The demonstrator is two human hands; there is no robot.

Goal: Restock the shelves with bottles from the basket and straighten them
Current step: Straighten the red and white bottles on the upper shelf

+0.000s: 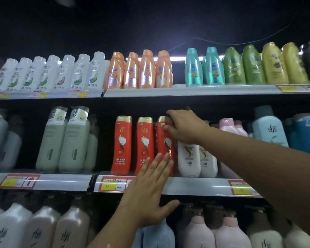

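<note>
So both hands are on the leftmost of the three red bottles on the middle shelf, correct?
Not quite. In the head view both hands are on the rightmost red bottle: the right hand grips it near the gold cap and the left hand touches its lower part with straight fingers. The middle shelf is right.

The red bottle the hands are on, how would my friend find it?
Look at the middle shelf, at its row of red bottles with gold caps. It is the rightmost red bottle, beside the white bottles. Only it has the right hand and left hand on it.

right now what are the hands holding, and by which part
The right hand grips the rightmost red gold-capped bottle near its top; the left hand's straight fingers press its lower front.
</note>
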